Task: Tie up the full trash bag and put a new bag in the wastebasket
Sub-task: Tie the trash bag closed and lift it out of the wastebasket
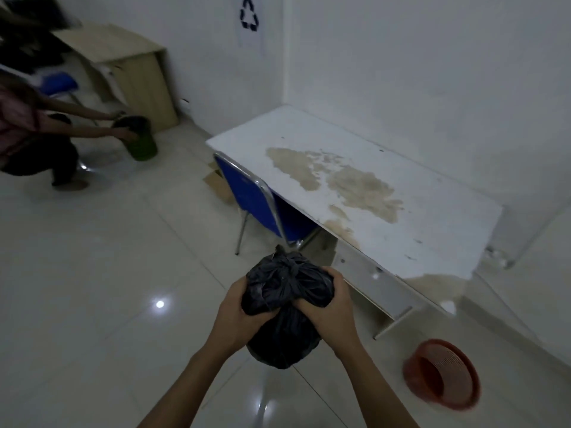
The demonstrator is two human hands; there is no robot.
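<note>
Trash bag (285,304): black, crinkled, bulging, top knotted
Left hand (238,313): grip clutching its left side
Right hand (327,304): grip clutching its right side

In the near middle, the trash bag (287,304) hangs above the floor (108,273), with the left hand (238,316) gripping its left side and the right hand (327,307) its right. The wastebasket (441,375) lies on its side on the floor to the near right, below the desk's (401,168) near end. The desk stands against the right wall (432,57), and a chair (250,196) is tucked under its left edge. At far left a second person (31,134) crouches over a bin (140,140), with a cabinet (123,54) behind it.
</note>
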